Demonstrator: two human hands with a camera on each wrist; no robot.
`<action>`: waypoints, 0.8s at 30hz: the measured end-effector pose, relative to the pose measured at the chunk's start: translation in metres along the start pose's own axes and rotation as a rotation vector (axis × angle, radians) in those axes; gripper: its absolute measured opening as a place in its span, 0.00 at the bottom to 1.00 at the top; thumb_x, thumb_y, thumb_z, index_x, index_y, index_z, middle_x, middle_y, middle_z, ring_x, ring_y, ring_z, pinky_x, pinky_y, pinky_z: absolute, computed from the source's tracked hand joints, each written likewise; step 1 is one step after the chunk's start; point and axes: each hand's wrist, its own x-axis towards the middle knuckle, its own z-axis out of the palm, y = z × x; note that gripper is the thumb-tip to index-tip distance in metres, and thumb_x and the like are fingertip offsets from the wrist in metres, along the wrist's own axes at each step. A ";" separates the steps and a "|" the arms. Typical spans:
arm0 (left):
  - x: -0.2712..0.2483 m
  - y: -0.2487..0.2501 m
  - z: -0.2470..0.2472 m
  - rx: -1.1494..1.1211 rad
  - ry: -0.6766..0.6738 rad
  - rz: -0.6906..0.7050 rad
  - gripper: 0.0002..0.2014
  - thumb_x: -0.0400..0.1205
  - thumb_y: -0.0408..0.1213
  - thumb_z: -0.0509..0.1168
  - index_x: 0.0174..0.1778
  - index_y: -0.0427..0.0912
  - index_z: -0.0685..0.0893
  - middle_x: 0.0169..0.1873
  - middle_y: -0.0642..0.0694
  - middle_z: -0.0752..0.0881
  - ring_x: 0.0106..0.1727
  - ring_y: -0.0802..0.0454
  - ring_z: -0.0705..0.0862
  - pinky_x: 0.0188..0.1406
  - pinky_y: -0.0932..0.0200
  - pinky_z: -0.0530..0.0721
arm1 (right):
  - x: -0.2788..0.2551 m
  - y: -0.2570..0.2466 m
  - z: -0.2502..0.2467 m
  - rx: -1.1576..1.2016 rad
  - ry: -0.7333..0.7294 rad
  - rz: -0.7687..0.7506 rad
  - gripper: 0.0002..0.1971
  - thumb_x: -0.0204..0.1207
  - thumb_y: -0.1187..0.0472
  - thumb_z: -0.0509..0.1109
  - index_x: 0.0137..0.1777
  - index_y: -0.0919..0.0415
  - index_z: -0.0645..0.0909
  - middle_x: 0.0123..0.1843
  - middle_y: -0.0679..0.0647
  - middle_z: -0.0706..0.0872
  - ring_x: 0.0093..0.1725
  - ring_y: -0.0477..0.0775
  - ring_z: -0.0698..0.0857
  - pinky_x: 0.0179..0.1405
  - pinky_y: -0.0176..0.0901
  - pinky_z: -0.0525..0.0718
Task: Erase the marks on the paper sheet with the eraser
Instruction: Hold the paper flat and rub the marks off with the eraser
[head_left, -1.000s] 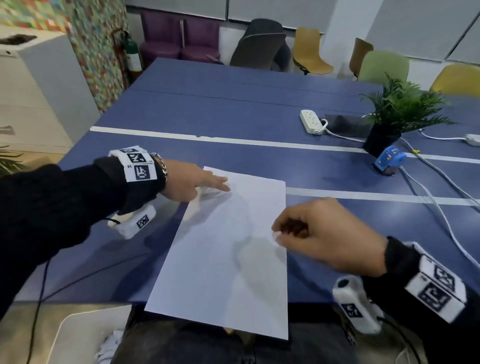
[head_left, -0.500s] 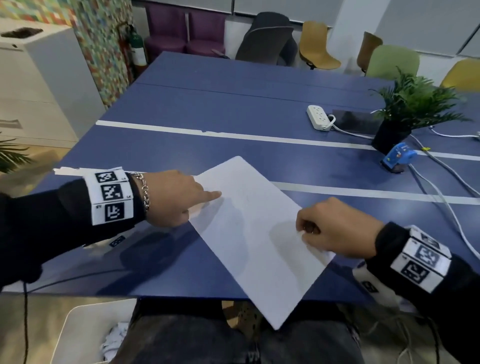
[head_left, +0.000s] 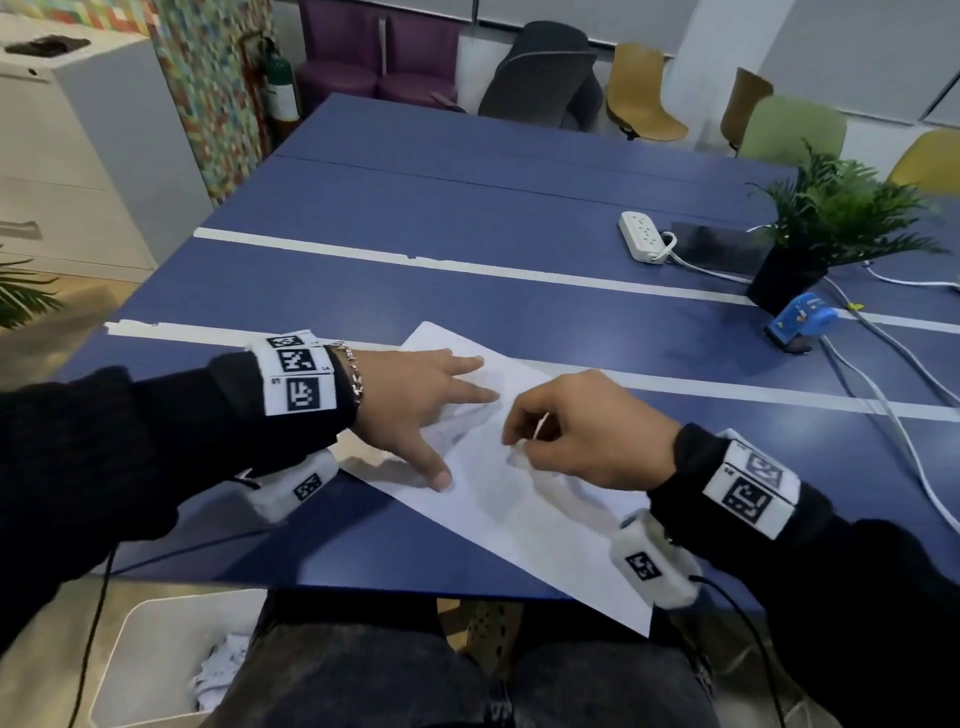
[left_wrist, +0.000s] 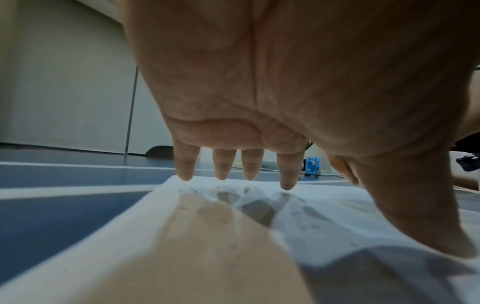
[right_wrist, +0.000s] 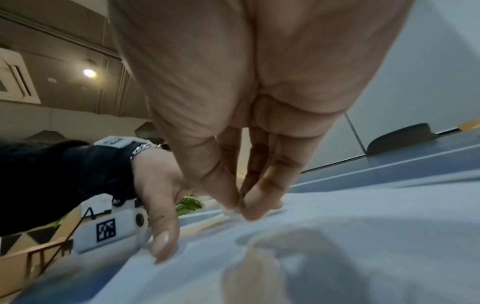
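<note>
While hands pin the paper sheet (head_left: 524, 499), bin (head_left: 130, 649) holds crumpled paper (head_left: 218, 670).

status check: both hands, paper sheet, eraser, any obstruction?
Left hand open, fingers spread, pressing paper sheet flat. Right hand pinching a small white item at the sheet, likely the eraser; mostly hidden. Sheet lies askew on blue table. Nothing in the way.
</note>
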 end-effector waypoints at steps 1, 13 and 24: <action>0.004 0.001 0.002 0.003 -0.026 -0.001 0.57 0.71 0.78 0.71 0.92 0.69 0.48 0.93 0.52 0.40 0.93 0.45 0.44 0.90 0.38 0.55 | 0.005 -0.003 0.006 0.009 0.019 -0.007 0.06 0.73 0.55 0.75 0.49 0.46 0.90 0.42 0.41 0.91 0.41 0.39 0.87 0.43 0.30 0.83; 0.016 -0.004 0.018 0.045 -0.066 -0.056 0.65 0.62 0.87 0.66 0.86 0.77 0.32 0.90 0.60 0.31 0.93 0.44 0.35 0.86 0.23 0.38 | 0.021 -0.008 0.015 -0.079 0.007 0.011 0.04 0.75 0.56 0.75 0.47 0.49 0.90 0.37 0.41 0.89 0.39 0.41 0.86 0.46 0.41 0.88; 0.012 0.002 0.015 0.049 -0.086 -0.077 0.66 0.57 0.87 0.68 0.82 0.82 0.30 0.91 0.58 0.30 0.92 0.36 0.36 0.85 0.18 0.45 | 0.023 -0.026 0.018 -0.189 -0.054 -0.083 0.03 0.72 0.56 0.75 0.43 0.48 0.89 0.35 0.39 0.89 0.35 0.42 0.83 0.42 0.38 0.83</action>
